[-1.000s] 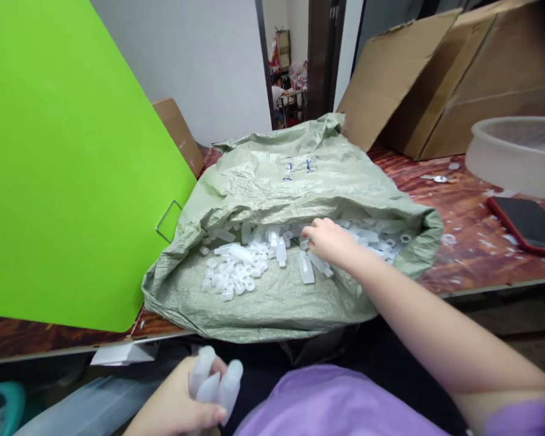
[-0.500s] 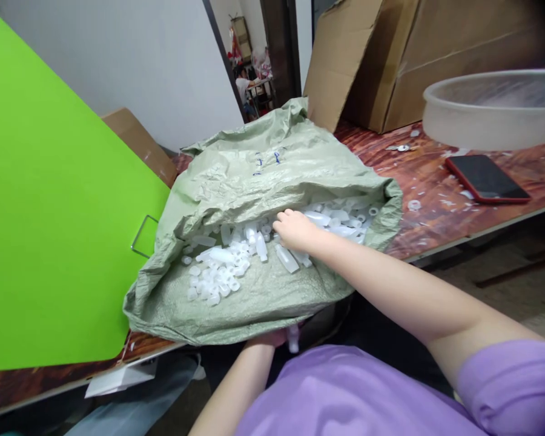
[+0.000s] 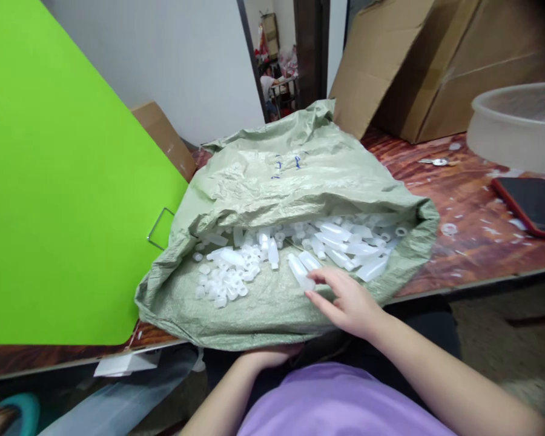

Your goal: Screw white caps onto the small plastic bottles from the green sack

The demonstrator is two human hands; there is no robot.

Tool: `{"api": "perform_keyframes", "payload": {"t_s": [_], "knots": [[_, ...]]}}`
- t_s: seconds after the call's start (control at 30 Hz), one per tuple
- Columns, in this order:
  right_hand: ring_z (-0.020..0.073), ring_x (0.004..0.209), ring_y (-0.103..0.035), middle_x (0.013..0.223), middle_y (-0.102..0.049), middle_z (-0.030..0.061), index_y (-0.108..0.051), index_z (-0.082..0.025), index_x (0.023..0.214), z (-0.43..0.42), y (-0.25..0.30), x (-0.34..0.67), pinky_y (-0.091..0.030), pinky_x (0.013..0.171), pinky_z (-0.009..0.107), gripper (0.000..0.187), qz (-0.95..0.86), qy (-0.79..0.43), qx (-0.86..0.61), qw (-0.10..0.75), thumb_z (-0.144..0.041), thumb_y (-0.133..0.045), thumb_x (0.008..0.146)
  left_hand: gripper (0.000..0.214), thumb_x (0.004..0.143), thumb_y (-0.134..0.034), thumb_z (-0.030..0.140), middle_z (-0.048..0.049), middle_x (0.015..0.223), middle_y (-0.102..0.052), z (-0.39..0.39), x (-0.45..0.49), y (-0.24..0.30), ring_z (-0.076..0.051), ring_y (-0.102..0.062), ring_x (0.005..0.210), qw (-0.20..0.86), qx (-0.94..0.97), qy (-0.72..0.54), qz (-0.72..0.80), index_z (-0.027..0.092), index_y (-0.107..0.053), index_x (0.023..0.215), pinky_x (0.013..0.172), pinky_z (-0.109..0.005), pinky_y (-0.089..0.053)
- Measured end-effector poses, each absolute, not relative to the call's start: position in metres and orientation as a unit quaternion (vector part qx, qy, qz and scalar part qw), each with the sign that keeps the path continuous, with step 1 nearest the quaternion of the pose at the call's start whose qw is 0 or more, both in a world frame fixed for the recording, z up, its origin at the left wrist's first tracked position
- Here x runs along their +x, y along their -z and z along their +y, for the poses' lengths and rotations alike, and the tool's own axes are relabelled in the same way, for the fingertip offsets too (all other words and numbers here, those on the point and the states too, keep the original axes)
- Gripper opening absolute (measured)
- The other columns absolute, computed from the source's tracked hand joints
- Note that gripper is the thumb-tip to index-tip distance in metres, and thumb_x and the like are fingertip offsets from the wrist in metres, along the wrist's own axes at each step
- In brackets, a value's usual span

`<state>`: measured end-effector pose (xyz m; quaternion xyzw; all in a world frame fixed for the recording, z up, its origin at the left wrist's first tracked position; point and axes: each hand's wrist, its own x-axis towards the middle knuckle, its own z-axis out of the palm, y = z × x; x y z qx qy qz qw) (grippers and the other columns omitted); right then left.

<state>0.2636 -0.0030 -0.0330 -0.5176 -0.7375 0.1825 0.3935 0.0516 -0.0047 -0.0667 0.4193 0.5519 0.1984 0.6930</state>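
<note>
A pale green woven sack (image 3: 254, 181) lies with its mouth open toward me, showing a heap of translucent white plastic pieces. Small tube-like bottles (image 3: 336, 239) fill the right of the mouth, and short cap-like pieces (image 3: 224, 284) are clustered at the left. My right hand (image 3: 347, 303) has thumb and forefinger closed on the near end of one small plastic bottle (image 3: 300, 274), which rests on the sack's lower lip beside another. Under the sack's front edge is my left hand (image 3: 275, 356); its fingers are hidden by the sack.
A bright green panel (image 3: 63, 194) stands at the left. On the wood-patterned table (image 3: 463, 266) at right are a phone (image 3: 533, 206), keys (image 3: 436, 161) and white scraps. Behind stand a cardboard box (image 3: 418, 79) and a translucent tub (image 3: 508, 139). A person (image 3: 267, 85) sits beyond the doorway.
My right hand has drawn back from the heap toward me, onto a bottle on the lower lip. A translucent piece visible by my left hand no longer shows. The view has turned slightly left.
</note>
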Motion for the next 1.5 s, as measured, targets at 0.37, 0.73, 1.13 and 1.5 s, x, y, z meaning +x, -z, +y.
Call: {"api": "perform_keyframes", "payload": {"t_s": [0.37, 0.73, 1.13, 1.5], "knots": [[0.0185, 0.080, -0.063, 0.092, -0.065, 0.0069, -0.053, -0.020, 0.109, -0.003, 0.061, 0.257, -0.054, 0.072, 0.032, 0.024, -0.729, -0.223, -0.508, 0.401, -0.030, -0.047, 0.087, 0.032, 0.084, -0.037, 0.024, -0.0079, 0.101, -0.066, 0.100, -0.039, -0.065, -0.021, -0.061, 0.091, 0.181, 0.808, 0.030, 0.561, 0.019, -0.063, 0.101, 0.080, -0.029, -0.045], [0.0182, 0.082, -0.063, 0.093, -0.064, 0.0070, -0.053, -0.022, 0.113, -0.002, 0.062, 0.258, -0.054, 0.073, 0.030, 0.027, -0.747, -0.202, -0.498, 0.391, -0.027, -0.047, 0.088, 0.040, 0.063, -0.054, 0.010, -0.0071, 0.104, -0.063, 0.165, -0.008, -0.044, -0.025, -0.056, 0.097, 0.120, 0.854, 0.129, 0.490, 0.022, -0.063, 0.101, 0.085, -0.029, -0.041], [0.0201, 0.089, -0.064, 0.101, -0.064, 0.0061, -0.048, -0.027, 0.114, -0.002, 0.070, 0.257, -0.055, 0.074, 0.031, 0.027, -0.760, -0.173, -0.497, 0.382, -0.028, -0.049, 0.087, 0.038, 0.077, -0.048, 0.038, -0.0215, 0.102, -0.065, 0.175, -0.045, -0.051, -0.032, -0.062, 0.089, 0.074, 0.692, 0.164, 0.699, 0.010, -0.059, 0.101, 0.070, -0.036, -0.044], [0.0183, 0.084, -0.065, 0.095, -0.066, 0.0057, -0.047, -0.023, 0.112, 0.000, 0.067, 0.258, -0.056, 0.071, 0.028, 0.026, -0.781, -0.151, -0.467, 0.387, -0.027, -0.048, 0.087, 0.032, 0.087, -0.049, 0.041, -0.0027, 0.074, -0.064, 0.199, -0.021, -0.032, -0.014, -0.061, 0.065, 0.215, 0.567, 0.175, 0.776, 0.012, -0.061, 0.086, 0.068, -0.033, -0.050]]}}
